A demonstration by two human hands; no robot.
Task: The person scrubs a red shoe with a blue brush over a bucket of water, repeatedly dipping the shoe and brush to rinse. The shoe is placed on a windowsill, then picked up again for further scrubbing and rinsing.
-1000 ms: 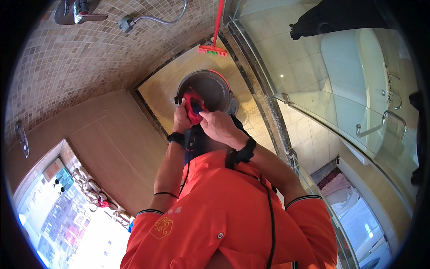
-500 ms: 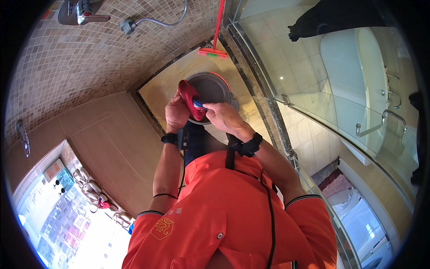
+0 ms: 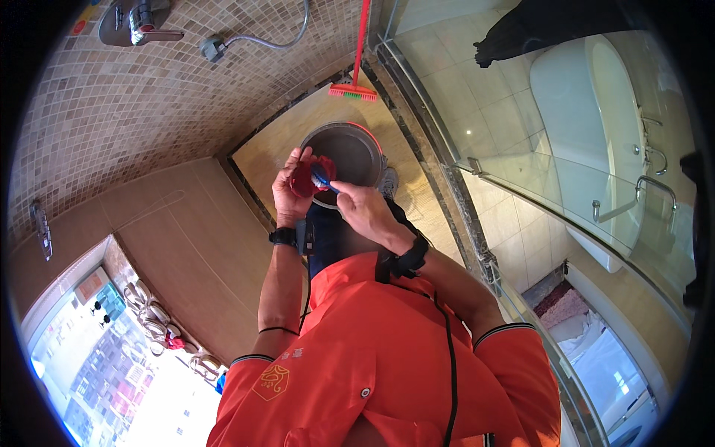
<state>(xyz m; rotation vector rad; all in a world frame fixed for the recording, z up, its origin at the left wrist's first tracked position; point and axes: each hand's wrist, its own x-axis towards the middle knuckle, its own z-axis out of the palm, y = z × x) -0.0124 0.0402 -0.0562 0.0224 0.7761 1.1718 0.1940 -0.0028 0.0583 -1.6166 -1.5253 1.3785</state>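
Observation:
My left hand [image 3: 289, 190] grips a red shoe [image 3: 304, 181] over the near left part of a round grey bucket [image 3: 356, 153]. Its far end tips away, so only part of its shape shows. In my right hand [image 3: 366, 212] is a small brush [image 3: 322, 177] with a blue handle and pale bristles. The bristles press against the red shoe. My fingers close round the brush handle and hide part of it. Both hands meet above the bucket's near rim, close to my knees.
Beyond the bucket, a red long-handled floor brush [image 3: 354, 92] leans in the corner. A mosaic wall with a tap [image 3: 141, 26] and hose [image 3: 279, 45] rises at left. Glass panels [image 3: 536, 175] and a white bathtub [image 3: 581, 112] are on the right. Several slippers [image 3: 153, 316] line the lower left.
The red shoe has been turned from lengthwise to end-on, and my left hand has shifted under its side. The brush has moved slightly left and up onto it.

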